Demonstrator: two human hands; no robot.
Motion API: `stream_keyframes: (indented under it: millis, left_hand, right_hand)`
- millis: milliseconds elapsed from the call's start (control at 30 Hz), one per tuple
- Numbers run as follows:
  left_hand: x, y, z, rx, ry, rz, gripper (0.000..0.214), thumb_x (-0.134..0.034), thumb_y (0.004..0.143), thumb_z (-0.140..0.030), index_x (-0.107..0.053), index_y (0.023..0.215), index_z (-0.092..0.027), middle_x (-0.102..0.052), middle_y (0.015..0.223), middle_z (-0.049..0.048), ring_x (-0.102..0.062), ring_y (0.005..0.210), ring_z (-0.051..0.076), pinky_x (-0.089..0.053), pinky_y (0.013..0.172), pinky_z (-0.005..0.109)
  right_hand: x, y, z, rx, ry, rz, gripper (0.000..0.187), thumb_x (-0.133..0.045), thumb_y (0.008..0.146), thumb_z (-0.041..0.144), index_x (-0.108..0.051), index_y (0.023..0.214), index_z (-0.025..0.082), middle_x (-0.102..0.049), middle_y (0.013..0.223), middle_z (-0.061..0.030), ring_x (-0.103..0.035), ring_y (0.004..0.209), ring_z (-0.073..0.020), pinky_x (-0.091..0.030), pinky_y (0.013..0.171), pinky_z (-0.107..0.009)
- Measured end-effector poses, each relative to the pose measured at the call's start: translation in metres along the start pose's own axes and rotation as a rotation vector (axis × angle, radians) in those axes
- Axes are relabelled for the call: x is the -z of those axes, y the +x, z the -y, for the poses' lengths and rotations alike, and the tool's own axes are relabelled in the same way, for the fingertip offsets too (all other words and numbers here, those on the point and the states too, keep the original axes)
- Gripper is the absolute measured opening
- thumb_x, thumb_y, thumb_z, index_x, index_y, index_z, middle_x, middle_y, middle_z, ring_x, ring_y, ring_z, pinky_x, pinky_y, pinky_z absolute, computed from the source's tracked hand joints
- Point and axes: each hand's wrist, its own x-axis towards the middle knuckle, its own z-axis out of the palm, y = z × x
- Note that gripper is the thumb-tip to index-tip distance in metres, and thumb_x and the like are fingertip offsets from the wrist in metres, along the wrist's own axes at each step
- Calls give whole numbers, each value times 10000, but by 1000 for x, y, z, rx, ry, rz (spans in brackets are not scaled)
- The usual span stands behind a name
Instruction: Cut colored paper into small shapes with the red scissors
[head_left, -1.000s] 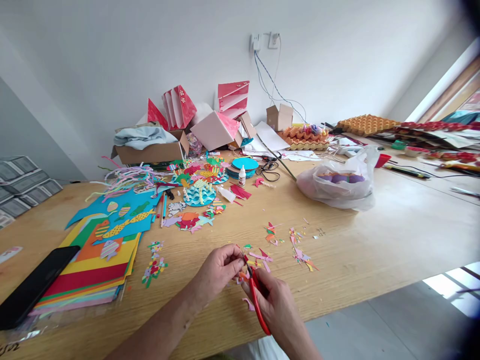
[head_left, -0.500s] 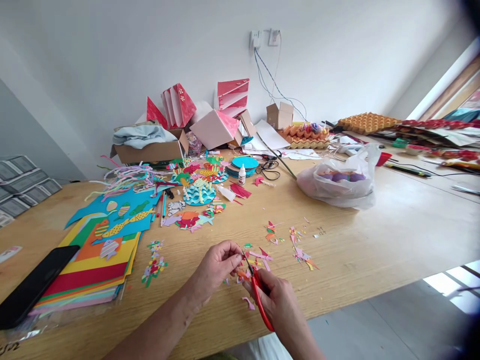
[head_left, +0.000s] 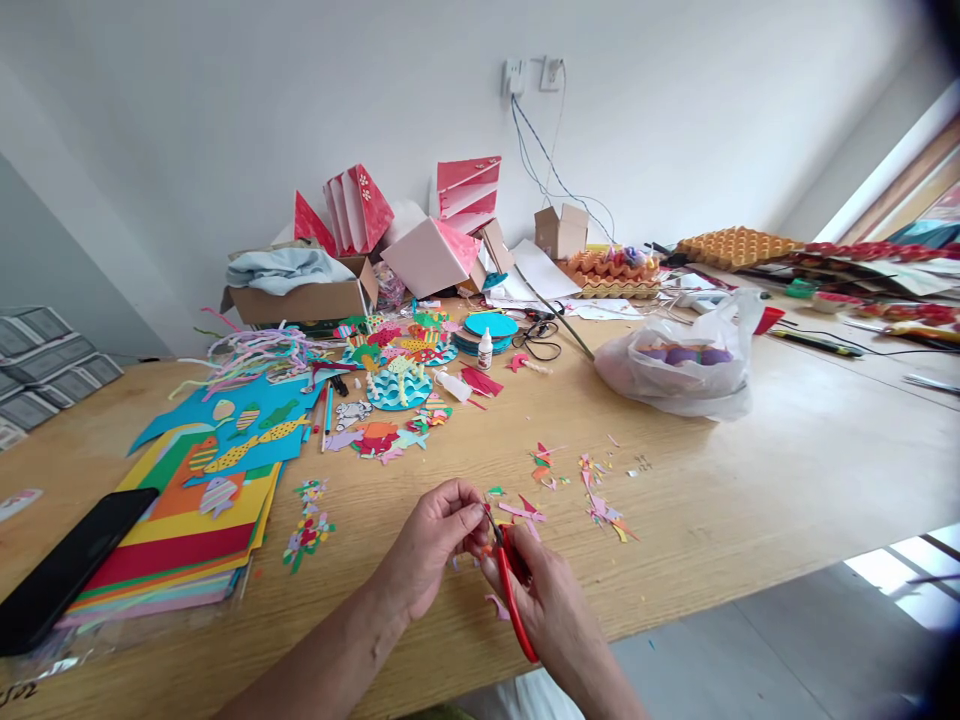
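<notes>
Two bare hands over the near edge of the worktop (head_left: pixel 712 510). Right hand (head_left: pixel 559 600): fingers curled round the red-handled scissors (head_left: pixel 516 605), blade tips up at the left hand (head_left: pixel 442 530). Left fingers pinched together, apparently on a small red piece (head_left: pixel 487 509) right at the blades; mostly hidden, outline unclear.

Risk: blades sit very close to the left fingertips, so a slip could nick skin or cut too deep. Piece is tiny; a loosened pinch could drop it among the paper scraps (head_left: pixel 525 512) just beyond.

Containers, going back: plastic bag (head_left: pixel 724 395), purple rounded shapes inside. White bottle (head_left: pixel 485 350) upright, fill level can't tell. Cardboard box (head_left: pixel 300 306), light-blue cloth (head_left: pixel 289 270) heaped on top. Small carton (head_left: pixel 561 235), flaps up, contents not visible.
</notes>
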Motion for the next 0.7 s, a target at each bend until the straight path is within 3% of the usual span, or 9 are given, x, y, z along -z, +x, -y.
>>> stream_keyframes:
  millis: [433,700]
  left_hand:
    - [-2,-1,0,13,48,-2,174,-614,677,-287,-528,697,-137,-541,610,-7,-472,555,81,-362,541,197]
    - [0,1,0,1,57,-20,183,-618,681,-287,-518,702,-135,-532,609,-8,-471,554,80,-362,541,196]
  right_hand:
    - [-1,0,-5,-23,-57,-7,282,-447,739,418,-413,581,187,-353,499,48,-316,464,-96,-276,440,-198]
    - [1,0,-5,3,-105,-42,338,-445,726,444,-329,524,199,-283,471,68,-260,451,-82,-228,416,-182]
